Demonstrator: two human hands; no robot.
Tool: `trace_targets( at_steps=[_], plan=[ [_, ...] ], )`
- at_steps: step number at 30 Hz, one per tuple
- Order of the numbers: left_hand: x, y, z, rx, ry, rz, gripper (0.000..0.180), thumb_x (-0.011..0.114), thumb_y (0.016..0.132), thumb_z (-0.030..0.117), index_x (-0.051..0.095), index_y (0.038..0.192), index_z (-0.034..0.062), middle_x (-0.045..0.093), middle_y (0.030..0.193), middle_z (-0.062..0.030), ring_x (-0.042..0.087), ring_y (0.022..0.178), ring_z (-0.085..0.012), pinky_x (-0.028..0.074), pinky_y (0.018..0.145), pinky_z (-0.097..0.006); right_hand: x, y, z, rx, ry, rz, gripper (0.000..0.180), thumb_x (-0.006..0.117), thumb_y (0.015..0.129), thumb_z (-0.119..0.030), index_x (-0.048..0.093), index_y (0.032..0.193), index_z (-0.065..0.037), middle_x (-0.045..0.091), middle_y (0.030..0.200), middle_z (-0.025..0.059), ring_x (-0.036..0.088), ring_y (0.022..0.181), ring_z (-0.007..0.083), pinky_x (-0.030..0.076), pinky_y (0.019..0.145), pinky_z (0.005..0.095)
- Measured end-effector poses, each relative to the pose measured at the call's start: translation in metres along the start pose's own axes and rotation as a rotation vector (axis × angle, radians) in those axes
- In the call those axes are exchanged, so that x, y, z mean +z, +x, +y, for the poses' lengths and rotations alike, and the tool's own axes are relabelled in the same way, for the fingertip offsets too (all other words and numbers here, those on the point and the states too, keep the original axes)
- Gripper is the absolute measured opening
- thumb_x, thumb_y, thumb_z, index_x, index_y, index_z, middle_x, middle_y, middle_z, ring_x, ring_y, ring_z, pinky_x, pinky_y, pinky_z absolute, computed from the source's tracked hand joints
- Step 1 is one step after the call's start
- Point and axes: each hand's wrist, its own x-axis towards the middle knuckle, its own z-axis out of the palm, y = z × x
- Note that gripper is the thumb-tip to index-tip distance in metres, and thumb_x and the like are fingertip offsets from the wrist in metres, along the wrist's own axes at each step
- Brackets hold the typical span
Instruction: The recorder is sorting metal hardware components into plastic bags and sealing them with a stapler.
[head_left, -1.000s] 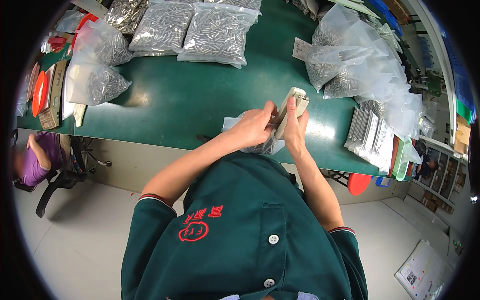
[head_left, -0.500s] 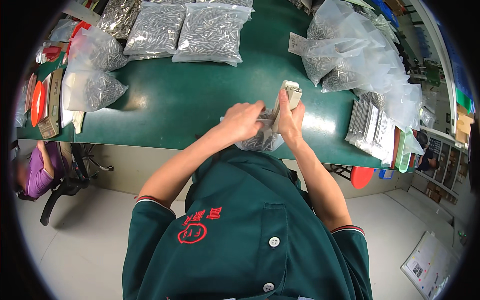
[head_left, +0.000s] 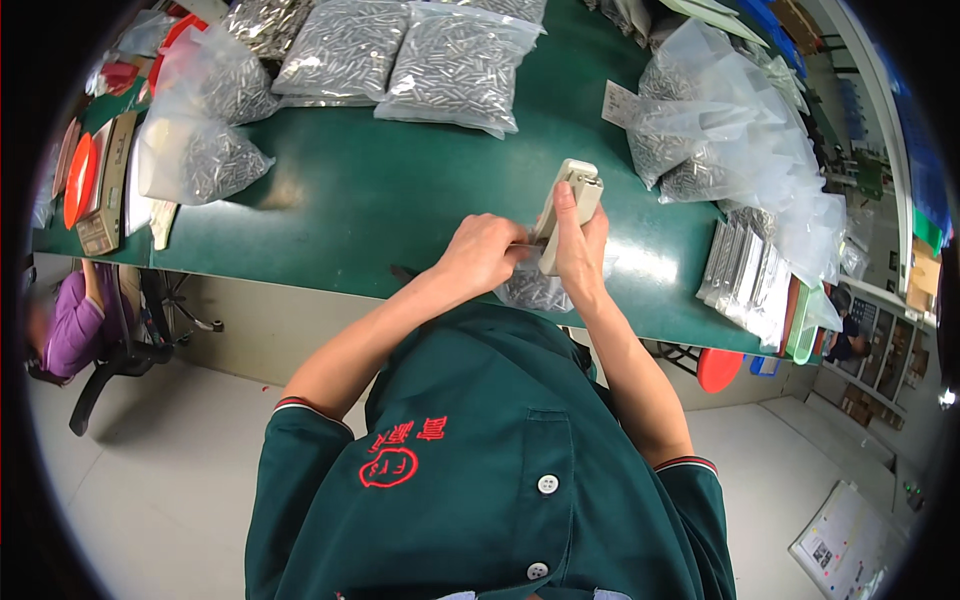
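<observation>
At the table's near edge lies a clear plastic bag [head_left: 535, 285] of small metal pieces, partly hidden by my hands. My left hand [head_left: 482, 258] is closed, thumb and fingers pinching the bag's upper part. In my right hand [head_left: 580, 245] is a long, narrow, cream stapler-like tool [head_left: 562, 205], fingers wrapped round it and thumb along its side. The tool stands tilted, its metal-fitted end pointing away from me and its lower end against the bag's top beside my left fingertips. My fingers hide where tool and plastic meet.
Filled bags of metal pieces [head_left: 460, 70] lie at the back, with more bags at left [head_left: 205, 170] and right [head_left: 690, 120]. A stack of flat silver packets [head_left: 745, 275] stands at right. A scale [head_left: 100, 230] is at far left. Someone in purple [head_left: 70, 325] sits beyond.
My left hand has moved slightly right and down, closer to the tool, and its fingers now pinch the bag top. The view has shifted a little; the right hand keeps its grip.
</observation>
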Motion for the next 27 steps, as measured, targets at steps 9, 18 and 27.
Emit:
trace_targets(
  at_steps=[9, 18, 27],
  plan=[
    [-0.011, -0.009, -0.003, -0.057, -0.228, 0.054, 0.031, 0.060, 0.073, 0.003, 0.049, 0.102, 0.0000, 0.065, 0.070, -0.0160, 0.063, 0.070, -0.0335, 0.046, 0.062, -0.041, 0.006, 0.002, 0.011, 0.068, 0.058, -0.020, 0.046, 0.058, 0.088, -0.044, 0.055, 0.097, 0.001, 0.058, 0.082, 0.0062, 0.054, 0.073, 0.0130, 0.045, 0.065, 0.0291],
    [-0.007, -0.007, -0.005, 0.011, -0.151, 0.089, 0.030, 0.054, 0.074, -0.002, 0.047, 0.102, 0.0013, 0.064, 0.068, -0.0149, 0.062, 0.066, -0.0333, 0.046, 0.060, -0.041, 0.008, 0.001, 0.013, 0.053, 0.053, -0.017, 0.045, 0.059, 0.088, -0.043, 0.054, 0.097, 0.001, 0.057, 0.083, 0.0059, 0.052, 0.073, 0.0120, 0.045, 0.063, 0.0280],
    [-0.001, -0.008, -0.004, 0.074, -0.083, 0.140, 0.031, 0.051, 0.073, -0.004, 0.045, 0.103, 0.0018, 0.063, 0.067, -0.0148, 0.061, 0.064, -0.0344, 0.045, 0.057, -0.042, 0.007, -0.003, 0.009, -0.001, 0.066, -0.026, 0.040, 0.057, 0.089, -0.040, 0.053, 0.091, 0.000, 0.056, 0.078, 0.0049, 0.053, 0.068, 0.0116, 0.044, 0.058, 0.0269]
  ],
)
